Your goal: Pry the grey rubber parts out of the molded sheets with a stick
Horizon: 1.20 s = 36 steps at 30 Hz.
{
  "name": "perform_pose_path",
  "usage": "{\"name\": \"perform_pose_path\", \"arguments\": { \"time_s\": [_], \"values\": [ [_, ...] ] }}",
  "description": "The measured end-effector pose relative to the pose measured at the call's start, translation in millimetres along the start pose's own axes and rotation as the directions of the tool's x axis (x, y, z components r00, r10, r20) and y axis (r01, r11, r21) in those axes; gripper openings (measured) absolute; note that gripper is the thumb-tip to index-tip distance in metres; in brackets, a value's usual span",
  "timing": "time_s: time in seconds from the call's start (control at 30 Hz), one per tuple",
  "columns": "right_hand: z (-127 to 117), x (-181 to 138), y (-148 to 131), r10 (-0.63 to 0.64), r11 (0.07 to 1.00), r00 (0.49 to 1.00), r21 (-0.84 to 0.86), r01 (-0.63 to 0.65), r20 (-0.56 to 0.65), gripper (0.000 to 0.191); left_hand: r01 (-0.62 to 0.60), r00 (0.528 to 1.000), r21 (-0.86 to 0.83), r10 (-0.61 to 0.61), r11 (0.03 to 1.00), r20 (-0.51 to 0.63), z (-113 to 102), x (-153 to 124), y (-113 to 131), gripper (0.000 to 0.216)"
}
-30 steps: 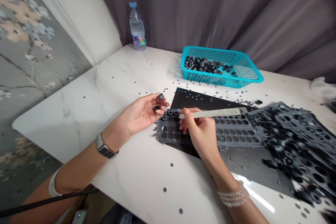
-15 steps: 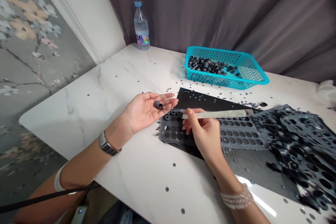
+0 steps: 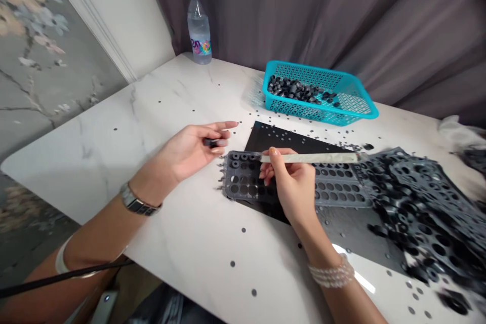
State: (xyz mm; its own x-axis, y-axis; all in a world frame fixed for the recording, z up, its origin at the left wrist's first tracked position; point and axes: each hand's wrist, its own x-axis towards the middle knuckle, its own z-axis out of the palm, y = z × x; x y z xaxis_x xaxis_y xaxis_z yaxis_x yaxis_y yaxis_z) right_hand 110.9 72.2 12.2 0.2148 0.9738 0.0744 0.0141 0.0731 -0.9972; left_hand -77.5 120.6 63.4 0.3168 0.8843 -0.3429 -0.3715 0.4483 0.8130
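Observation:
My left hand (image 3: 193, 149) is palm up over the white table, with its index finger stretched out and the other fingers curled around a small black cylindrical part (image 3: 211, 142). Between the thumb and fingers of my right hand (image 3: 292, 177) is a pale, flat-looking stick (image 3: 322, 158), held level. Its left end comes just over a black moulded sheet (image 3: 243, 191) with rows of round holes. A few ring-shaped parts (image 3: 236, 156) stand in the sheet's upper left rows. My right hand covers the sheet's middle.
A turquoise basket (image 3: 315, 114) holding many small black parts stands at the back. Behind on the left is a water bottle (image 3: 199, 35). Perforated black sheets and loose parts form a pile (image 3: 413, 212) on the right. Small black discs (image 3: 233, 264) lie scattered about the table.
My left hand has moved left and its fingers have curled in around the small black part. My right hand keeps the stick over the sheet. The whole view has shifted slightly.

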Motion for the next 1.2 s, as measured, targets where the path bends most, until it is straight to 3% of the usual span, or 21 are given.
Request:
{"name": "perform_pose_path", "arguments": {
  "time_s": [0.07, 0.1, 0.17, 0.23, 0.27, 0.37, 0.57, 1.2],
  "values": [
    [-0.9, 2.4, -0.8, -0.016, 1.0, 1.0, 0.015, 0.016, -0.001, 0.028, -0.082, 0.995, 0.366, 0.1, 0.927, -0.029, -0.6, -4.0, 3.6, 0.024],
    [-1.1, 3.5, -1.2, -0.026, 1.0, 1.0, 0.012, 0.026, -0.001, 0.028, -0.107, 0.988, 0.568, 0.15, 0.816, -0.028, -0.1, -6.3, 3.9, 0.02],
    [-0.5, 4.7, -2.4, -0.039, 0.999, 0.999, -0.017, 0.039, -0.001, 0.028, -0.126, 0.971, 0.87, 0.239, 0.477, 0.01, 2.3, -10.5, 0.4, 0.018],
    [1.6, 4.4, -3.4, -0.049, 0.996, 0.999, -0.076, 0.05, 0.007, 0.029, -0.136, 0.958, 0.978, 0.274, 0.161, 0.088, 5.3, -12.9, -7.4, 0.017],
    [3.3, 3.7, -3.7, -0.057, 0.992, 0.998, -0.115, 0.058, 0.014, 0.03, -0.145, 0.957, 0.988, 0.263, 0.056, 0.125, 6.5, -13.3, -12.0, 0.018],
    [9.0, 0.9, -2.7, -0.093, 0.963, 0.994, -0.246, 0.105, 0.062, 0.034, -0.173, 0.961, 0.98, 0.201, -0.099, 0.19, 8.4, -12.9, -23.3, 0.028],
    [15.3, -1.9, 2.4, -0.168, 0.883, 0.972, -0.413, 0.223, 0.167, 0.034, -0.159, 0.952, 0.966, 0.227, -0.205, 0.204, 10.1, -13.3, -27.3, 0.028],
    [17.7, -1.7, 4.9, -0.272, 0.758, 0.919, -0.526, 0.387, 0.284, 0.026, -0.194, 0.943, 0.953, 0.223, -0.234, 0.247, 9.9, -8.9, -28.1, 0.02]
  ]
}}
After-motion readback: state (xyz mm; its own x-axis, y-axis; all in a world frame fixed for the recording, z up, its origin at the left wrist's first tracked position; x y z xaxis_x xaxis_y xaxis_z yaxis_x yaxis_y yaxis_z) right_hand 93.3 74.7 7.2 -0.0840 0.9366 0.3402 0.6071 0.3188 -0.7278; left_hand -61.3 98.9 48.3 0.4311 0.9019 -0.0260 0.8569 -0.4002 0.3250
